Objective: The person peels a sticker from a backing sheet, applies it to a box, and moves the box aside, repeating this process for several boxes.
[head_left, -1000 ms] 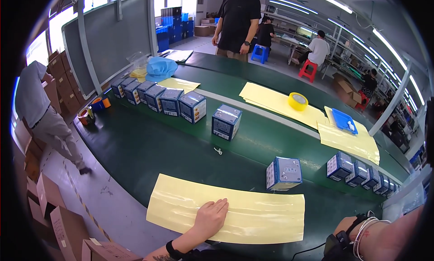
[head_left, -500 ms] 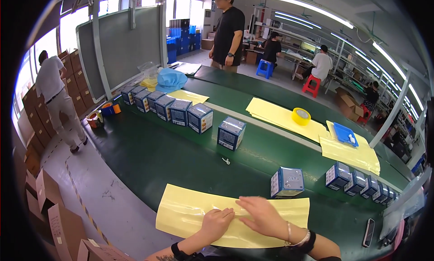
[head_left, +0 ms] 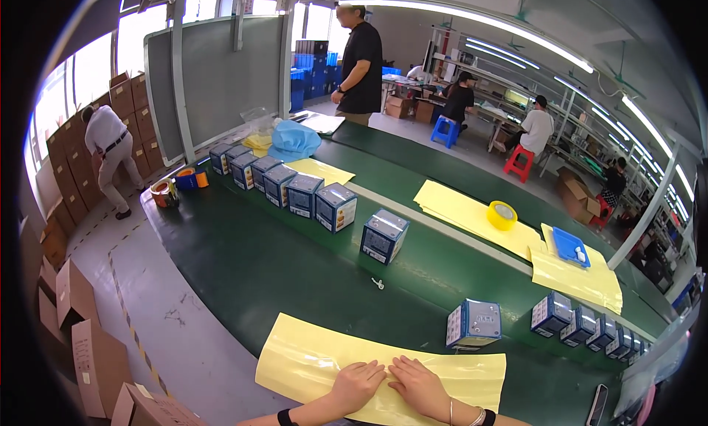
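A glossy yellow sheet (head_left: 299, 356) lies along the near edge of the green table, curling slightly at its left end. On its middle rest my left hand (head_left: 358, 386) and my right hand (head_left: 420, 385), side by side with fingertips almost meeting. Both are laid flat on the sheet, fingers extended, and I see nothing held in either. Just past the sheet, beyond my right hand, stands a blue and grey box (head_left: 473, 324). A similar box (head_left: 384, 236) is farther off, and a small white piece (head_left: 378, 284) lies nearer.
Rows of blue boxes stand at the far left (head_left: 335, 207) and at right (head_left: 552, 314). Across the table are yellow sheets (head_left: 457, 209), a yellow tape roll (head_left: 501, 215) and a blue tray (head_left: 571, 247). A phone (head_left: 599, 405) lies near right. Several people are around.
My right hand has come down from above the sheet to lie on it beside my left. The view has shifted. The person at far left now bends over; the standing person has turned.
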Available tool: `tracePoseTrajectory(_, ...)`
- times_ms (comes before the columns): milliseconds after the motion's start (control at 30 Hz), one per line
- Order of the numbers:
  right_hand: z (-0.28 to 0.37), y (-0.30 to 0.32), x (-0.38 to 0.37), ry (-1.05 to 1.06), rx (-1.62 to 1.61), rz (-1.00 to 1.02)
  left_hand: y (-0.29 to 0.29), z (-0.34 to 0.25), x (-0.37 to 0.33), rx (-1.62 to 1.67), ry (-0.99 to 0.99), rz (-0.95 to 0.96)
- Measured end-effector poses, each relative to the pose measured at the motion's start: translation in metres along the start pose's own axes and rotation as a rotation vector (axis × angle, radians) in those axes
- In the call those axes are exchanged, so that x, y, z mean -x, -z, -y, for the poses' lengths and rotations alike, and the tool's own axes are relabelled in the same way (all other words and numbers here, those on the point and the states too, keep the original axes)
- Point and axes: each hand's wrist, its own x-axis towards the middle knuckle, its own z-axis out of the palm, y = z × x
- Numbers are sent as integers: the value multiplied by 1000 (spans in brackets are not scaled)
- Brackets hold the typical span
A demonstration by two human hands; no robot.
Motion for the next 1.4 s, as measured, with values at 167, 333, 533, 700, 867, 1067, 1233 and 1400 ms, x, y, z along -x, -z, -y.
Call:
tracePoseTrajectory(167, -2, 5, 7, -7, 15, -22, -1, -6, -5, 41, -23, 49)
tracePoseTrajectory(333, -5, -1, 19, -25, 15, -33, -1, -8, -24, 61, 33, 94)
tracePoseTrajectory(533, 2, 7, 31, -68, -12, -46, 1, -9, -28, 66, -121, 197)
tracePoseTrajectory(700, -1, 4, 32, -81, 12, -48, -8, -10, -27, 167, -158, 154)
tracePoseTrajectory(867, 5, -1, 30, -23, 108, -31, -1, -10, -21, 204, -101, 196)
tracePoseTrajectory(1067, 6, 19, 30, -57, 71, -6, 0, -12, -26, 124, -147, 234)
tracePoseTrajectory(1233, -2, 27, 32, -112, -11, -8, 3, -18, -36, 131, -106, 382)
tracePoseTrajectory(1400, -11, 36, 34, -113, 3, 18, 22, -25, -41, 364, 180, 373)
